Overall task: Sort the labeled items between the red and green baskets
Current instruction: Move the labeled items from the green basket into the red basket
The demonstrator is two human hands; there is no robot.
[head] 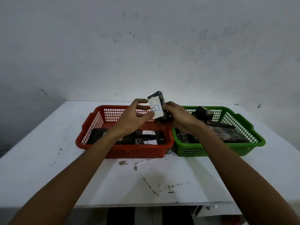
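Already both baskets hold items. My right hand [177,116] grips a labeled block [159,105]; left fingers [146,115] pinch its label, unsorted.

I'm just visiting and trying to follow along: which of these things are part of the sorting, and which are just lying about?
Part of the job:
- held item with its white label, in the left hand and right hand
- red basket with dark labeled items
- green basket with dark items

Just there:
- white table, scuffed and stained
- marked wall
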